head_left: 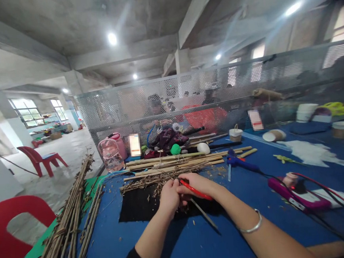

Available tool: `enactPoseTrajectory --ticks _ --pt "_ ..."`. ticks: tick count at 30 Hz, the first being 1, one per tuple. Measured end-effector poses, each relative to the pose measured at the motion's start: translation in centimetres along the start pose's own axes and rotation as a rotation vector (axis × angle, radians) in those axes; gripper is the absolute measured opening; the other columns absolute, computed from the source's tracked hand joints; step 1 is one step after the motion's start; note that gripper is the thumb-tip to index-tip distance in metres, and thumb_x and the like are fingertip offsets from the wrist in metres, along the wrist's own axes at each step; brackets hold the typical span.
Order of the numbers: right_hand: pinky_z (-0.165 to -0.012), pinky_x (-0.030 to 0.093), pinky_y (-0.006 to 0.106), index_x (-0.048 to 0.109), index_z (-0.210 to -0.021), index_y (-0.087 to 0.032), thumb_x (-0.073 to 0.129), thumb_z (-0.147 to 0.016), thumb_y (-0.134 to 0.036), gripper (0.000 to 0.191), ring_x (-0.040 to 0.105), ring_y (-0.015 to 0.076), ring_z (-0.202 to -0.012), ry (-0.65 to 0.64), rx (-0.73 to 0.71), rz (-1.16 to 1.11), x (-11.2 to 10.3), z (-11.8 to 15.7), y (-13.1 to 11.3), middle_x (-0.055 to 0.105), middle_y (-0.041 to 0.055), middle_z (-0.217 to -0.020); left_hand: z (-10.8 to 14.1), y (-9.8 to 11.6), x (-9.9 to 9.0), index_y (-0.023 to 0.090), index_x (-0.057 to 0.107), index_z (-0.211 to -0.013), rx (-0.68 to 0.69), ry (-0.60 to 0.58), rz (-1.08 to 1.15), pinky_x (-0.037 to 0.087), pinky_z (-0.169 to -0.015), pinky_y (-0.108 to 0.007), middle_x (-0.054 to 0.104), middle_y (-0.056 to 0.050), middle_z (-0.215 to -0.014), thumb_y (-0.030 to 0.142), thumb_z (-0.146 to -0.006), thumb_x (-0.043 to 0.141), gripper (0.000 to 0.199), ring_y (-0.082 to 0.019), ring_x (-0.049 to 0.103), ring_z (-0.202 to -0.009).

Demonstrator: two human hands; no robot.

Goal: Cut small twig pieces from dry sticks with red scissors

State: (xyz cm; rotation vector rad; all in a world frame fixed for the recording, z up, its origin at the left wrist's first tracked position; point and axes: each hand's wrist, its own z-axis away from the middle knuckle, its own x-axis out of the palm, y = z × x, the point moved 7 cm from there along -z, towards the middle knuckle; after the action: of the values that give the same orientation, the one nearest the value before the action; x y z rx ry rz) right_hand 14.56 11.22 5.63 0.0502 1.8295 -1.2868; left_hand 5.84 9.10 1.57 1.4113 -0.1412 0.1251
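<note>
My right hand (197, 183) is closed around a red-handled hand tool (194, 189) that looks like cutters or pliers; its jaws are hidden by the fingers. Close against it, my left hand (169, 194) has its fingers pinched on a thin twig (205, 215), whose bare end slants down to the right. Both hands are over a black cloth (136, 205) on the blue table. Just behind them, a layer of dry leafy twigs (146, 181) lies along the cloth's far edge. Several pale sticks (174, 160) stretch across the table beyond.
At the left, bundled long twigs (67, 220) lean over the table edge. A blue glue gun (240, 161) and a purple power strip (296, 194) with cables lie at the right. Green and white balls, a pink bag (111, 153) and a perforated metal screen (122, 109) are behind.
</note>
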Motion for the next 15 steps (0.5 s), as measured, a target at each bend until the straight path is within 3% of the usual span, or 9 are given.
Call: enactPoseTrajectory --ticks 3,6,10,15 --pt "-0.055 0.045 0.024 0.053 -0.098 -0.020 0.057 -0.073 -0.051 0.040 0.061 0.0154 -0.060 -0.026 0.019 -0.073 -0.1 0.6 -0.2 0.066 0.0010 -0.071 -0.6 0.5 0.5 0.018 0.045 -0.077 0.120 -0.121 -0.057 0.038 -0.036 -0.020 0.052 0.003 -0.047 0.053 -0.076 0.049 0.035 -0.011 0.050 -0.038" --pt "-0.066 0.047 0.028 0.052 -0.106 -0.021 0.059 -0.071 -0.051 0.046 0.062 0.0177 -0.071 -0.011 -0.007 -0.022 -0.1 0.9 -0.4 0.066 0.0033 -0.079 -0.6 0.0 0.5 0.018 0.044 -0.080 0.128 -0.219 -0.089 0.037 -0.036 -0.020 0.053 0.003 -0.046 0.055 -0.076 0.047 0.038 -0.012 0.051 -0.038" --pt "-0.082 0.044 0.035 0.052 -0.116 -0.018 0.068 -0.061 -0.050 0.066 0.057 0.0232 -0.093 0.118 -0.045 0.165 -0.6 0.8 -0.5 0.060 0.0098 -0.105 -0.1 -0.3 -0.3 0.018 0.044 -0.082 0.158 -0.221 -0.129 0.035 -0.036 -0.021 0.052 0.004 -0.047 0.057 -0.079 0.041 0.038 -0.011 0.048 -0.037" --pt "-0.089 0.040 0.036 0.048 -0.122 -0.018 0.070 -0.059 -0.051 0.075 0.051 0.0245 -0.102 0.048 -0.038 0.188 0.3 0.2 -0.9 0.055 0.0110 -0.111 -0.1 -0.6 -1.4 0.018 0.049 -0.086 0.190 -0.126 -0.212 0.033 -0.039 -0.022 0.053 0.003 -0.050 0.057 -0.080 0.040 0.040 -0.009 0.045 -0.037"
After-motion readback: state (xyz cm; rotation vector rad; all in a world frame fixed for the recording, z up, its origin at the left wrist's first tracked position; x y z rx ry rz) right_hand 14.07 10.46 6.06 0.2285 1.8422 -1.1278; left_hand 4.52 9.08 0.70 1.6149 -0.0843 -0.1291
